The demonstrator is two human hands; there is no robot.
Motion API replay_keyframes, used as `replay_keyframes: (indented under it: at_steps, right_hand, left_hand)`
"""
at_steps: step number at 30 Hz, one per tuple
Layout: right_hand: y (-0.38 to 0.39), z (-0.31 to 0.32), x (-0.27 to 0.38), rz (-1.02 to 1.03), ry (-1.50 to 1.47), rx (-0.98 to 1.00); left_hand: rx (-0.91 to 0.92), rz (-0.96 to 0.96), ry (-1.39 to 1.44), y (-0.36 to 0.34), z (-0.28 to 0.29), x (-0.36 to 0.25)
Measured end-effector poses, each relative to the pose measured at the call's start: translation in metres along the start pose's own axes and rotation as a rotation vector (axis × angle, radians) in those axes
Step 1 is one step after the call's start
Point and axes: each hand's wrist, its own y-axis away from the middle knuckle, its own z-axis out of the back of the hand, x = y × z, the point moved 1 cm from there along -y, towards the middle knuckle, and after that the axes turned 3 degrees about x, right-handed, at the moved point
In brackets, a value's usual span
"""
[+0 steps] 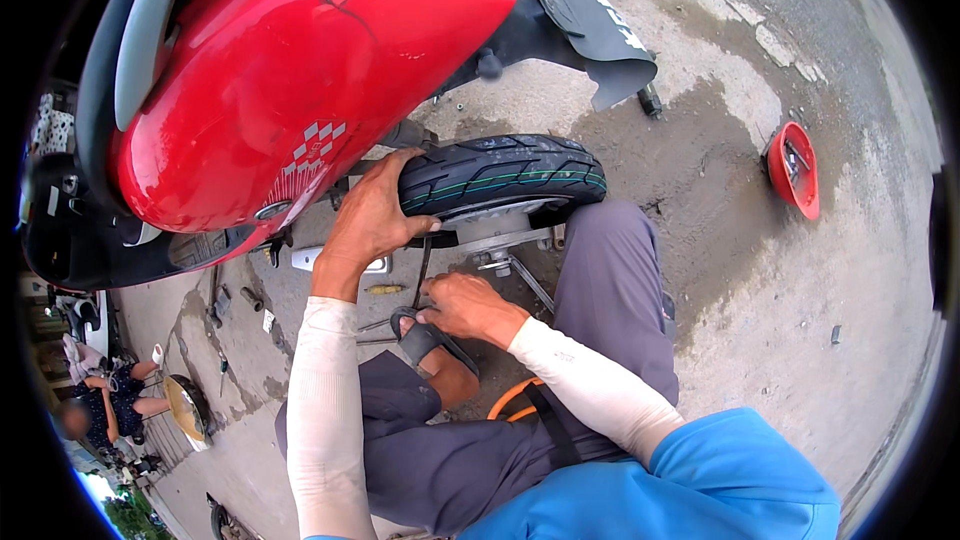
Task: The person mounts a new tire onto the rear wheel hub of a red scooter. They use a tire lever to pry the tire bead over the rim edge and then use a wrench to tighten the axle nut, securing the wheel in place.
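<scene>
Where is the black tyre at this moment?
In the head view, the tyre is near the centre, beside the red bodywork, left hand on its left end.

Relative to the tyre (500, 175): scooter bodywork (320, 70), 10 o'clock; mudguard (590, 25), 1 o'clock; bowl (806, 198), 3 o'clock, small parts (794, 159) inside.

The left hand (375, 215) grips a black tire (510, 168) by the red scooter (310, 80), the right hand (472, 308) beside a dark sandal (420, 339).

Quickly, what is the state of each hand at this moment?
Left hand: closed on the black tire.
Right hand: partly curled by the sandal; whether it holds something cannot be told.
</scene>
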Motion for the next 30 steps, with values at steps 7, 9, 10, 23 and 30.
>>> replay_keyframes:
  at_steps: [7,9,10,23,30]
  right_hand:
    - [0.084,0.165,0.011,0.311,0.474,-0.779]
    - [0.063,0.194,-0.015,0.152,0.467,-0.542]
    - [0.056,0.204,-0.021,0.050,0.364,-0.328]
    - [0.043,0.210,-0.061,0.344,0.292,-0.447]
    - [0.050,0.200,-0.059,0.269,0.290,-0.517]
  left_hand:
    - [0.020,0.000,0.087,-0.012,-0.004,-0.009]
    - [-0.008,-0.002,0.073,-0.007,-0.002,-0.009]
    - [-0.029,0.010,0.059,-0.006,-0.002,-0.008]
    - [0.013,0.041,0.054,-0.012,-0.003,-0.018]
    - [-0.050,0.038,-0.005,-0.008,-0.009,-0.027]
